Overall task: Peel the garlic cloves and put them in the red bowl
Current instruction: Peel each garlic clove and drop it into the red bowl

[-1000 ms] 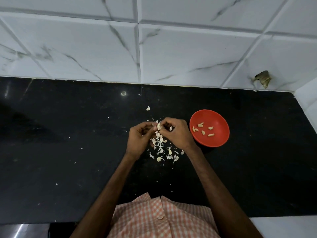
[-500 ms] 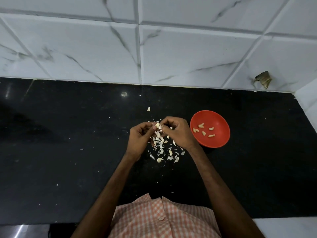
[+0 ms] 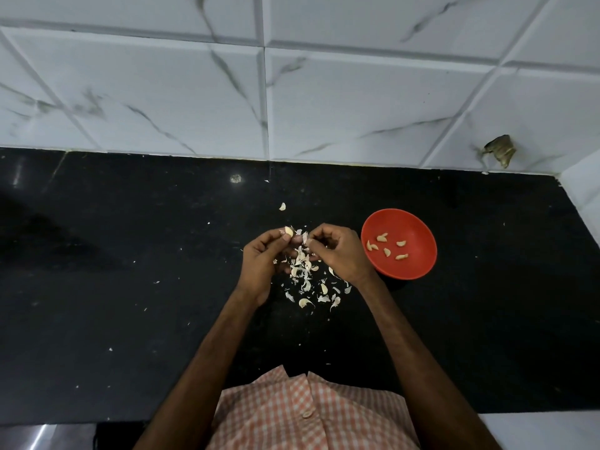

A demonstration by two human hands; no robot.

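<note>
Black speckled desk (image 3: 130, 287), white veined wall tiles (image 3: 194, 92) at twelve o'clock. The left grip (image 3: 259, 264) pinches a garlic clove (image 3: 288, 231), the right grip (image 3: 337, 251) a skin flake (image 3: 305, 237); the red bowl (image 3: 418, 267) at three o'clock holds peeled cloves (image 3: 386, 252).

**What we cannot make out**

The left hand (image 3: 259, 267) pinches a garlic clove (image 3: 288, 231), and its thumb covers the clove's lower part. The right hand (image 3: 341, 251) pinches a pale scrap (image 3: 305, 238); we cannot tell skin from clove there. Both hands hide part of the peel heap (image 3: 305, 277). A brownish thing (image 3: 500, 151) on the tiled wall (image 3: 357, 92) is too small to name. The checked shirt (image 3: 311, 414) runs off the bottom edge.
</note>
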